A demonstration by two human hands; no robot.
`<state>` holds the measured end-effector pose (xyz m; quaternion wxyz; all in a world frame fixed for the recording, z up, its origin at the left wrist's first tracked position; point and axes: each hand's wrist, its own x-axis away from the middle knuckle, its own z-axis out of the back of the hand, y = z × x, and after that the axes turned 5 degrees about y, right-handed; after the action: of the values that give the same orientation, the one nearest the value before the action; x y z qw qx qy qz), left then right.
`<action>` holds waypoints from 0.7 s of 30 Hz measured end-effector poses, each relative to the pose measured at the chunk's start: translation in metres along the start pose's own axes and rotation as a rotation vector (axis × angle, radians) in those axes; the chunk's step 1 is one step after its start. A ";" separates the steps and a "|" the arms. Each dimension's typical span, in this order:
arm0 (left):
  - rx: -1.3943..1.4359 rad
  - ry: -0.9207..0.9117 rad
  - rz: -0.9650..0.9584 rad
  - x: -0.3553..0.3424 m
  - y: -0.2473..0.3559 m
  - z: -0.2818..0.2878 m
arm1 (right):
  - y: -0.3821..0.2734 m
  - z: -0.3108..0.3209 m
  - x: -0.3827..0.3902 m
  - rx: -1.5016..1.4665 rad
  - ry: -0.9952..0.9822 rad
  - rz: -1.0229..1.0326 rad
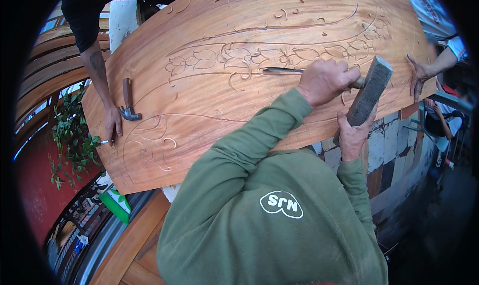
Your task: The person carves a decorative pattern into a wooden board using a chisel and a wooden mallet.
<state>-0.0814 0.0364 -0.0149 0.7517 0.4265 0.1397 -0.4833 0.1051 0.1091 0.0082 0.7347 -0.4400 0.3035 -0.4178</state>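
A carving chisel (282, 70) is gripped in my left hand (328, 80), its blade lying low over the carved wooden panel (219, 98), pointing left. My right hand (355, 134) is closed round the lower end of a worn, block-shaped wooden mallet (368, 93). The mallet's side is against or very near the butt of the chisel handle; I cannot tell which. Flowers, leaves and long curving lines are cut into the panel around the chisel tip. Several curled wood shavings lie over the carving.
A claw hammer (128, 101) lies on the panel's left part. Another person's hand (113, 123) rests at the left edge, and a second person's hand (420, 75) at the right end. A leafy plant (75, 135) and green broom (116, 205) stand beyond the left edge.
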 end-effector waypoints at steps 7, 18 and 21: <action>-0.020 0.084 0.023 0.000 -0.005 0.003 | -0.038 0.011 -0.043 -0.338 0.104 -0.091; -0.090 0.134 0.161 -0.015 -0.014 -0.008 | -0.023 -0.002 -0.081 -0.275 0.018 -0.097; -0.106 0.153 0.185 -0.019 -0.015 -0.003 | -0.023 -0.015 -0.067 0.119 -0.329 0.037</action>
<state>-0.1025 0.0477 -0.0123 0.8015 0.4331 0.1821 -0.3699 0.0539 0.1558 0.0282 0.8069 -0.4524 0.1618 -0.3435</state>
